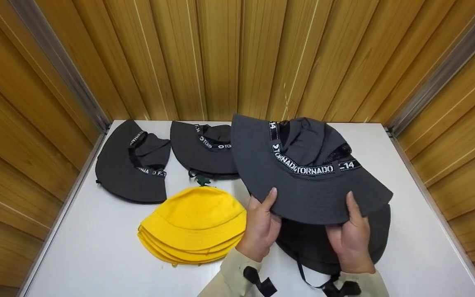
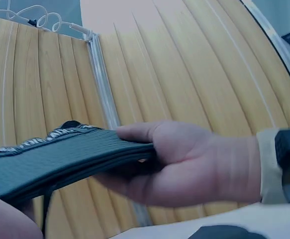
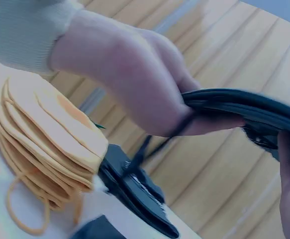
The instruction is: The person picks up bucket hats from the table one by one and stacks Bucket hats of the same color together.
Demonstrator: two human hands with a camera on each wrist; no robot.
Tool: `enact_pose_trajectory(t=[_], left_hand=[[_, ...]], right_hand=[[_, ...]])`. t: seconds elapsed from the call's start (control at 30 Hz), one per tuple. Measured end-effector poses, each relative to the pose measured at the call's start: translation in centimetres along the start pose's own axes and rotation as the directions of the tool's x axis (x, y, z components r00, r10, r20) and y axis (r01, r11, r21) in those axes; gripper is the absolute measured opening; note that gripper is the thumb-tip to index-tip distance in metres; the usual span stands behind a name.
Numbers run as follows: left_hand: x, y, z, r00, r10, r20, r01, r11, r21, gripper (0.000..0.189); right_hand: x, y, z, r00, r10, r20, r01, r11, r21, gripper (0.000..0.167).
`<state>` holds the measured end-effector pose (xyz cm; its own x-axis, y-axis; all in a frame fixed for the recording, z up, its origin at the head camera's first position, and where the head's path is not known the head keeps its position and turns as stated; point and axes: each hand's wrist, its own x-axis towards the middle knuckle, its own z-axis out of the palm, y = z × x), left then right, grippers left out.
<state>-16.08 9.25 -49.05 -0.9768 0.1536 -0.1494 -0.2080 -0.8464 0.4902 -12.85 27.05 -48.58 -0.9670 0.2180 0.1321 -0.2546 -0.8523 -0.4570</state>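
Both hands hold up a dark grey bucket hat [image 1: 303, 202], folded over so its inner band with white TORNADO lettering shows. My left hand [image 1: 260, 231] pinches the brim at its near left, thumb on top and fingers beneath. At the near right, my right hand [image 1: 352, 241] grips the same brim in the same way. In the left wrist view, the layered brim [image 2: 75, 162] appears edge-on between the hands, with a dark cord hanging from it. Below the held hat, partly hidden by it and the right hand, another dark hat [image 1: 377, 241] lies on the table.
Left of the hands lies a stack of several yellow bucket hats [image 1: 200, 210], a small green piece [image 1: 202, 180] at its top. Behind are two folded dark hats, one at far left [image 1: 126, 177] and one at mid-back [image 1: 204, 159]. Wood-look panels [image 1: 258, 53] enclose the white table [image 1: 85, 239].
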Motion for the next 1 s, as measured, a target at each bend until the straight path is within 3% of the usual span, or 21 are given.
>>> enact_pose_trajectory(t=[0.1,0.17,0.33,0.43,0.5,0.6,0.73,0.87,1.0], left_hand=[[0.2,0.4,-0.4,0.999,-0.034,0.028,0.029,0.988,0.153,0.055],[0.3,1.0,-0.7,0.996,-0.071,0.062,0.052,0.962,0.267,0.048],[0.5,3.3,-1.1,0.987,-0.150,0.059,0.095,0.838,0.538,0.028],[1.0,4.7,-1.3,0.992,-0.121,0.026,0.078,0.774,0.629,0.026],[1.5,5.4,-1.5,0.997,-0.074,0.005,0.053,0.761,0.646,0.026],[2.3,6.1,-1.6,0.999,0.024,-0.035,0.004,0.765,0.644,0.028],[3.4,6.6,-1.8,0.996,0.079,-0.039,-0.043,0.815,0.577,0.046],[4.0,6.7,-2.4,0.999,-0.027,0.025,0.014,0.897,0.443,0.066],[4.1,6.5,-2.9,0.988,-0.129,0.085,0.095,0.940,0.327,0.062]], right_hand=[[0.6,-1.0,-0.1,0.998,-0.057,-0.006,0.057,0.997,-0.053,0.038],[1.0,-1.7,-0.2,0.997,-0.070,0.020,0.072,0.994,-0.078,0.039],[1.6,-3.4,-0.1,0.993,-0.085,0.081,0.089,0.995,-0.055,0.038],[1.7,-4.3,0.0,0.990,-0.084,0.112,0.087,0.996,-0.019,0.037],[1.7,-4.9,0.1,0.988,-0.080,0.133,0.082,0.997,-0.010,0.037],[1.6,-5.8,0.2,0.982,-0.068,0.174,0.071,0.997,-0.010,0.037],[1.6,-6.6,0.1,0.977,-0.039,0.208,0.040,0.999,-0.001,0.037],[1.5,-7.1,-0.5,0.976,-0.004,0.219,0.006,1.000,-0.007,0.035],[1.5,-7.2,-1.1,0.972,0.024,0.232,-0.015,0.999,-0.040,0.035]])
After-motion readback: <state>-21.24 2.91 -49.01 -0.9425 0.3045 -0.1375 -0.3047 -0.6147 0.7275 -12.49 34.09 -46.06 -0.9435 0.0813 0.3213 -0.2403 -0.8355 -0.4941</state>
